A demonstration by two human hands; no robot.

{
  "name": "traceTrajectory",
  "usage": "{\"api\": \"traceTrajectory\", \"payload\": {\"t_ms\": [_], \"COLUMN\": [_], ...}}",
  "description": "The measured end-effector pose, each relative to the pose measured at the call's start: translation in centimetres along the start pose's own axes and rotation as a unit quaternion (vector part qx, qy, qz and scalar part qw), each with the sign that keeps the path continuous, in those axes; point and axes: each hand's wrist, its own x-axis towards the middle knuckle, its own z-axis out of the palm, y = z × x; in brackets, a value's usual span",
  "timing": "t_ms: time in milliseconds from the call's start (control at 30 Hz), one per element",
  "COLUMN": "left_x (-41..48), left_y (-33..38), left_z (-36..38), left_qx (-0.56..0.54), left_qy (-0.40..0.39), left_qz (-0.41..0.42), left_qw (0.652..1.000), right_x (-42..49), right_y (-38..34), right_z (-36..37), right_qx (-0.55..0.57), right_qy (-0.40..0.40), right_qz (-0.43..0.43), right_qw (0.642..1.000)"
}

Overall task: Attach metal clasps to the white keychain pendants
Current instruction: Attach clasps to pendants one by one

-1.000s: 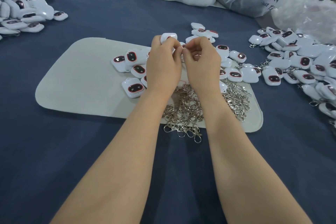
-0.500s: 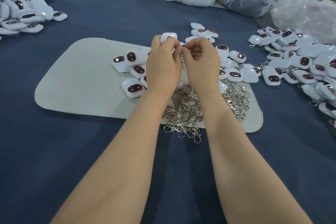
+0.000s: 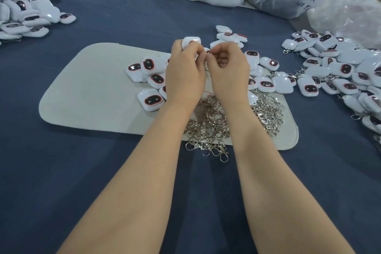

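My hands have barely shifted: left hand (image 3: 185,74) grips a pendant (image 3: 190,41) steady so right hand (image 3: 228,68) can pinch a clasp (image 3: 207,51) against it, spare clasps (image 3: 208,123) heaped near

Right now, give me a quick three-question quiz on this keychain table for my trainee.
1. True or false: the left hand grips a white pendant.
2. The loose metal clasps lie: A) at the near edge of the grey mat, B) in a bowl, C) in a drawer.
3. Fill in: the tablecloth is dark ___.
Key: 1 true; 2 A; 3 blue.
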Motion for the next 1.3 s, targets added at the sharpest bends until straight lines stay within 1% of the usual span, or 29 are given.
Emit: {"api": "traceTrajectory", "payload": {"t_ms": [767,933,1100,1300], "left_x": [0.03,0.06,0.12,0.26], "left_y": [-0.14,-0.11,-0.29,-0.5], "left_z": [0.04,0.09,0.04,0.1], "left_qx": [0.016,0.019,0.006,-0.004], "left_qy": [0.009,0.008,0.013,0.011], "left_qz": [0.001,-0.004,-0.006,-0.018], "left_qw": [1.0,1.0,1.0,1.0], "right_x": [0.1,0.08,-0.04,-0.25], "right_y": [0.22,0.28,0.39,0.47], "right_z": [0.09,0.0,-0.14,0.05], "right_qx": [-0.006,0.006,0.006,0.003], "right_qy": [-0.006,-0.033,-0.052,-0.036], "right_qz": [-0.007,-0.001,-0.021,-0.028], "right_qw": [1.0,0.999,0.998,0.999]}}
